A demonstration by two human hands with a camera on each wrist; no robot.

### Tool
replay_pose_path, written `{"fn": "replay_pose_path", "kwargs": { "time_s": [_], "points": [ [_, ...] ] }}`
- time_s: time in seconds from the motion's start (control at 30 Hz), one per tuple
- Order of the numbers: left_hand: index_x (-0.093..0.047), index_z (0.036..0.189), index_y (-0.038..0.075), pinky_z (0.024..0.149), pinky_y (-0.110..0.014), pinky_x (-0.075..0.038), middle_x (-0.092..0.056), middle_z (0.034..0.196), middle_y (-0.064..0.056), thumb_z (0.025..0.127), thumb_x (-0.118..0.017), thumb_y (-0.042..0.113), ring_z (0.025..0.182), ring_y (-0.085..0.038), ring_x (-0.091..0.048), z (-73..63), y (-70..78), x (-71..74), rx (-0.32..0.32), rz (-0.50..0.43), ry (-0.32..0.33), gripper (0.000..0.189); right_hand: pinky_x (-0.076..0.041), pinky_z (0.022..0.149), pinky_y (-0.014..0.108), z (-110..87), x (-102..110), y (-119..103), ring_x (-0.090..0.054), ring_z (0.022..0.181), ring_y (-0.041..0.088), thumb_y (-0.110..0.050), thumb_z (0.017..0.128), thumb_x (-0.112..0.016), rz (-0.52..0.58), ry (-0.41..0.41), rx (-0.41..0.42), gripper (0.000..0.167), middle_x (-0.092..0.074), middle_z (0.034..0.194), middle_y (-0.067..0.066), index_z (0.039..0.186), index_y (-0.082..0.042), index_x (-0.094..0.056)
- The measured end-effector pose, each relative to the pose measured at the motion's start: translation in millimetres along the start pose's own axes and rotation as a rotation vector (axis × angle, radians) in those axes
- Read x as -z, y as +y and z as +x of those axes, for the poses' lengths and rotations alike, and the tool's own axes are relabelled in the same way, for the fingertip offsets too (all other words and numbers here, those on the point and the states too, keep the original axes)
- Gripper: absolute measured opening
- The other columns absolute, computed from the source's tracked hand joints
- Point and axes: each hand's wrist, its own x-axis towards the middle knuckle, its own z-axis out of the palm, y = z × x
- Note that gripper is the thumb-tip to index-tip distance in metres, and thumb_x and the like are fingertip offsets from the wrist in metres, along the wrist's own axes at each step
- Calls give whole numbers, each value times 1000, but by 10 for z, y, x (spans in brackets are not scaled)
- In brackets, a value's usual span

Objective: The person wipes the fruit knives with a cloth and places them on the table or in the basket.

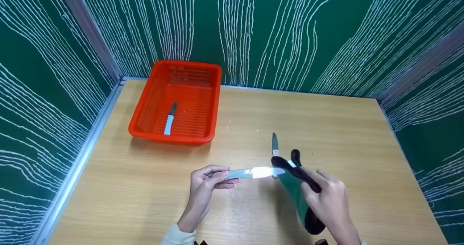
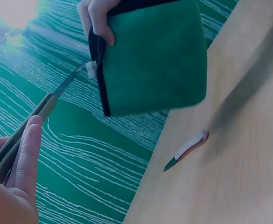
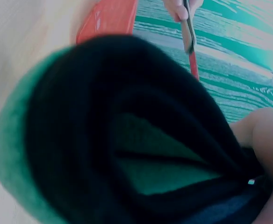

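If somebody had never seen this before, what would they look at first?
Probably the bright red basket at the back left of the table, with a small knife lying inside it. Next might be the knife with the shining white blade, held in the left hand at the front. The green cloth with black edges, gripped by the right hand, stands out too.

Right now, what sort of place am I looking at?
Probably a small work booth: a wooden table, green walls with wavy white lines along three sides, and metal-looking posts at the far corners.
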Motion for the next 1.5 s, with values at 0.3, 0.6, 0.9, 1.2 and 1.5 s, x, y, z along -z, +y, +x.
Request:
{"fn": "replay_pose_path", "kwargs": {
  "time_s": [0.3, 0.6, 0.9, 1.2, 1.5],
  "points": [
    [-63, 98, -15, 66, -43, -57, -65, 88, -30, 84, -67, 2, 77, -45, -66, 9, -12, -1, 13, 30, 1, 22, -22, 33, 15, 61, 145, 48, -32, 42, -1, 16, 63, -65, 113, 91, -88, 31, -50, 57, -4, 87, -1, -75],
    [-63, 98, -17, 66, -45, -57, -65, 88, -30, 84, -65, 0, 76, -44, -67, 10, -40, -44, 5, 65, 0, 21, -23, 39, 15, 163, 220, -78, -37, 47, -1, 15, 65, -64, 209, 184, -67, 28, -49, 55, -5, 81, -5, -76],
    [-66, 98, -12, 69, -45, -57, -64, 91, -28, 85, -66, 2, 79, -42, -67, 5, -67, -115, 37, 78, 19, 19, -27, 38, 13, 267, 158, -401, -41, 47, 1, 19, 64, -63, 313, 153, 27, 28, -58, 60, 1, 81, 0, -74],
    [-66, 99, -11, 70, -45, -57, -66, 91, -28, 85, -66, 2, 79, -43, -67, 15, -67, -118, 61, 68, 15, 19, -34, 39, 11, 152, -162, -468, -42, 49, 1, 12, 62, -69, 283, -36, 127, 42, -60, 68, -2, 100, -4, -74],
    [-65, 98, -12, 70, -48, -57, -64, 91, -29, 85, -66, 3, 79, -48, -65, 18, -68, -108, 37, 27, -5, 21, -30, 41, 15, 62, -372, -518, -41, 52, 5, -2, 61, -73, 46, -106, 260, 36, -52, 70, -7, 96, -9, -76]
  ]
}}
